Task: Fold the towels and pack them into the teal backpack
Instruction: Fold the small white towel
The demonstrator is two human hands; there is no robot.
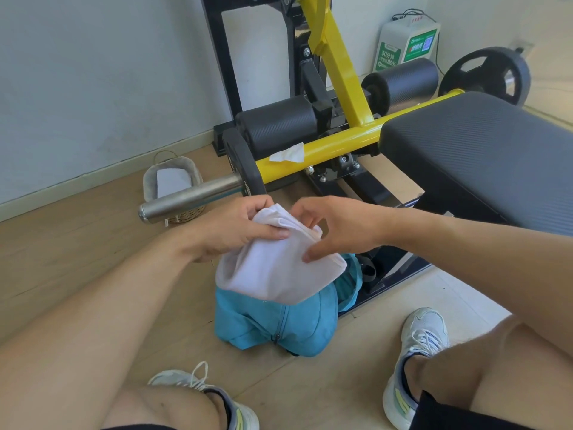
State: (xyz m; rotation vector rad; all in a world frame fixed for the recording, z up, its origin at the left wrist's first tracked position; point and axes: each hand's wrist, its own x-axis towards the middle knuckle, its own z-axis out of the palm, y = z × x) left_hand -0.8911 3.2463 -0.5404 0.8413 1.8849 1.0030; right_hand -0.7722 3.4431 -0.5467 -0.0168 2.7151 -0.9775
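A folded white towel (pixel 276 268) hangs in the air over the teal backpack (pixel 279 324), which stands on the wooden floor between my feet. My left hand (pixel 235 228) grips the towel's upper left corner, thumb on top. My right hand (pixel 338 228) is at the towel's upper right edge, thumb touching the cloth and fingers spread loosely above it. The towel hides the backpack's top opening. A second white towel (pixel 172 181) lies in a woven basket (pixel 186 212) by the wall.
A yellow and black gym machine (pixel 335 144) stands just behind the backpack, its steel bar (pixel 192 197) sticking out to the left and a black padded bench (pixel 483 150) on the right. A white tissue (pixel 288 154) lies on the yellow beam. My knees and shoes frame the floor below.
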